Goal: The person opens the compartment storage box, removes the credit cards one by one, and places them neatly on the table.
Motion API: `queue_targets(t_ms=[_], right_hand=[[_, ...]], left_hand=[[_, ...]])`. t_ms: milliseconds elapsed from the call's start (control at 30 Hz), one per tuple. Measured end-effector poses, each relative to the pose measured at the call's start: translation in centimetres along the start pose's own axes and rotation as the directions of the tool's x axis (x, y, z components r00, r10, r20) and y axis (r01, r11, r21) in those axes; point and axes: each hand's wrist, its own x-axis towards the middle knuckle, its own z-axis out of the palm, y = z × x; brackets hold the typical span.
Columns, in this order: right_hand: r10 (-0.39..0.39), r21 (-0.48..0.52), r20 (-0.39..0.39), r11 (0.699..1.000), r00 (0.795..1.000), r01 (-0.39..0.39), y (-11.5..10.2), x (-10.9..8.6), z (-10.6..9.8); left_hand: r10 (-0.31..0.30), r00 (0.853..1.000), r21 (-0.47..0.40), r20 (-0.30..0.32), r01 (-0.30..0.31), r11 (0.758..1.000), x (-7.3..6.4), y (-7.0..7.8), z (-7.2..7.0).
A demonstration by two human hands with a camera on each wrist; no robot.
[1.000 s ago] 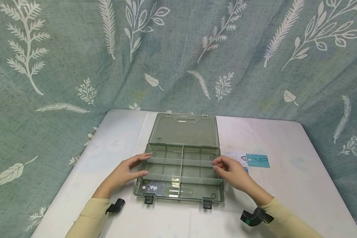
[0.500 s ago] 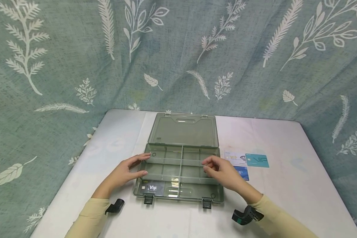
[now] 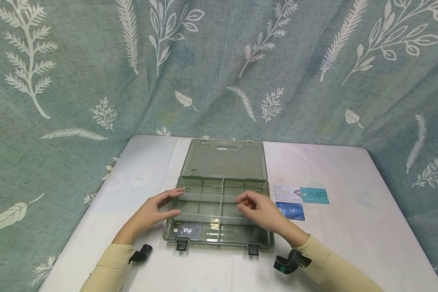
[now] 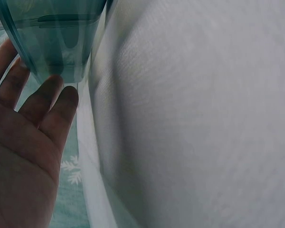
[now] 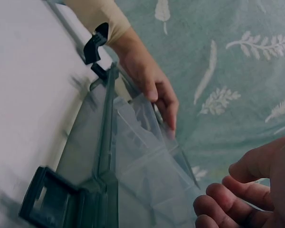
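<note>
A translucent grey-green compartment box point(image 3: 219, 244) lies on the table with its lid point(image 3: 224, 160) flipped back. My left hand point(image 3: 155, 211) rests at the box's left edge, thumb and fingertips over the rim; in the left wrist view its fingers point(image 4: 47, 102) lie nearly straight by the box wall. My right hand point(image 3: 259, 209) is over the right-hand compartments, its fingers loosely bent. Between thumb and fingers I see nothing held, and the right wrist view shows the same for the right hand point(image 5: 256, 190). A dark Vip card point(image 3: 186, 230) lies in the front left compartment.
Right of the box lie a white VIP card point(image 3: 287, 193), a teal VIP card point(image 3: 315, 196) and a blue VIP card point(image 3: 295, 211). Two dark latches point(image 3: 253, 249) project from the box's front. Patterned green cloth point(image 3: 219, 69) hangs around the white table point(image 3: 350, 235).
My right hand has moved left from the box's right edge to over its compartments, uncovering the blue and white cards. My left hand has stayed at the left edge.
</note>
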Motion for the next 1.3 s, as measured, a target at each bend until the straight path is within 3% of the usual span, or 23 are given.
queue_targets(t_ms=[867, 1133, 1300], right_hand=[[-0.050, 0.034, 0.052, 0.998, 0.997, 0.048, -1.7, 1.9, 2.5], [-0.025, 0.072, 0.125, 0.997, 0.992, 0.016, -2.4, 2.1, 3.1], [-0.017, 0.183, 0.198, 0.983, 0.980, -0.020, -3.0, 2.5, 3.2]], left_hand=[[-0.003, 1.000, -0.007, 0.000, 0.003, 1.000, 0.0, 0.1, 0.0], [-0.004, 1.000, -0.001, -0.001, 0.004, 1.000, 0.0, -0.2, 0.0], [-0.005, 1.000, 0.002, 0.001, 0.005, 1.000, 0.1, -0.1, 0.1]])
